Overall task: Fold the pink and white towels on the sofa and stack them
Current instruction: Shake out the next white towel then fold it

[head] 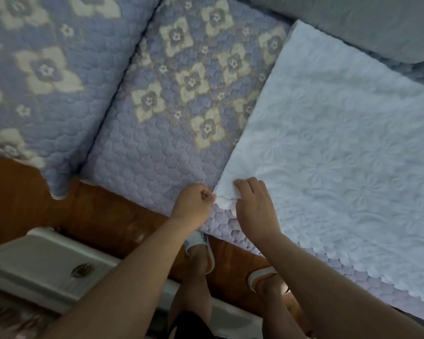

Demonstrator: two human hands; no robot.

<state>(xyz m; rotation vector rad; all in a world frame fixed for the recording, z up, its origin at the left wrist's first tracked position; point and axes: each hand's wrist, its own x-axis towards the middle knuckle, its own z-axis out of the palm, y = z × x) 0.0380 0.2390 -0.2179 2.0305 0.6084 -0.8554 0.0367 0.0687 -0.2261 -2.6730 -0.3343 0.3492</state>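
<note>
Head view. The white towel (340, 148), embossed with flowers and scallop-edged, lay spread flat on the right part of the sofa (145, 155), over its lilac quilted floral cover. Both hands met at the towel's near left corner: the left hand (194, 204), fingers curled into a narrow grip, pinched the corner tip, while the right hand (253, 204) rested on the cloth just beside it, fingers bent, gripping the edge. A pale low table (42, 265) stood on the wooden floor (103, 216).
</note>
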